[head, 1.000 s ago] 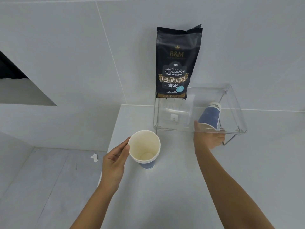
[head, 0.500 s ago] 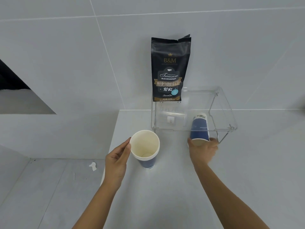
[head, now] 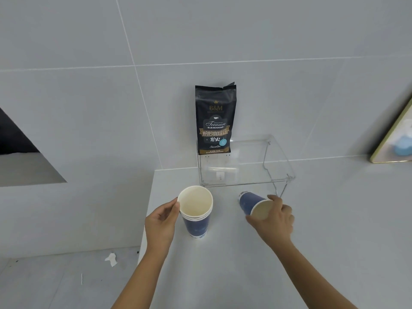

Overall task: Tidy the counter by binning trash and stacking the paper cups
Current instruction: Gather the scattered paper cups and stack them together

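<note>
A stack of blue paper cups with white rims stands upright on the white counter, mouth up. My left hand steadies it, thumb and fingers against its left side near the rim. To the right, my right hand grips a single blue paper cup around its rim. That cup is tipped on its side above the counter, its mouth toward me and its base pointing up-left.
A clear acrylic shelf stands against the tiled wall, a black coffee bag upright on its left end. A framed picture leans at far right. The counter's left edge drops to the floor, where a white paper scrap lies.
My right hand has drawn the single cup out from under the clear shelf, toward me and tilted it toward the stack. The left hand stays on the stack.
</note>
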